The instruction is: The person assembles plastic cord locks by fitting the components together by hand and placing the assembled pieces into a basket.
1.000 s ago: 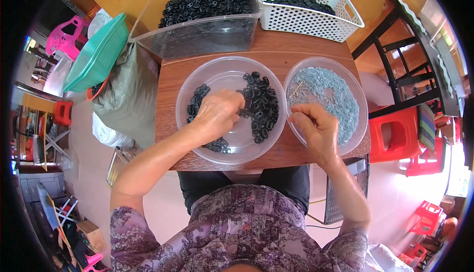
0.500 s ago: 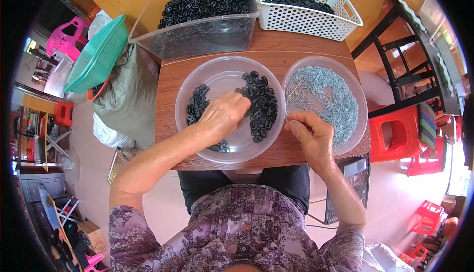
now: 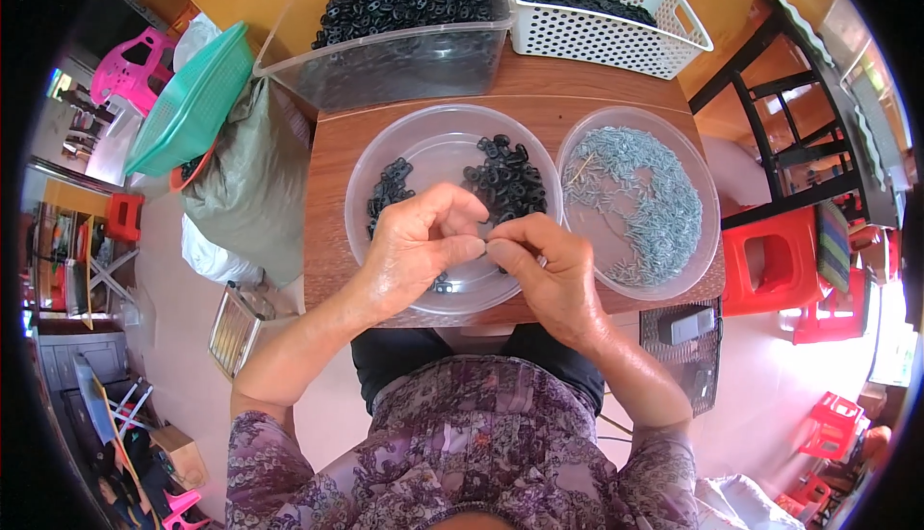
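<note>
My left hand (image 3: 416,249) and my right hand (image 3: 542,268) meet fingertip to fingertip over the near side of a clear round bowl (image 3: 414,148). Between the pinched fingers is a tiny part, too small to make out. The bowl holds two heaps of small black plastic pieces (image 3: 507,179), one left and one right. To the right stands a second clear bowl (image 3: 696,171) filled with small grey metal pins (image 3: 635,206). Both bowls sit on a small brown wooden table (image 3: 328,203).
At the table's far side are a clear tub (image 3: 385,63) heaped with black pieces and a white perforated basket (image 3: 606,25). A green basket (image 3: 188,106) on a grey sack lies to the left. A black chair frame (image 3: 789,135) and red stools (image 3: 780,265) stand to the right.
My right hand has left the bowl of metal pins and moved left. My left hand has drawn back from the black pieces, and the two hands now touch over the left bowl.
</note>
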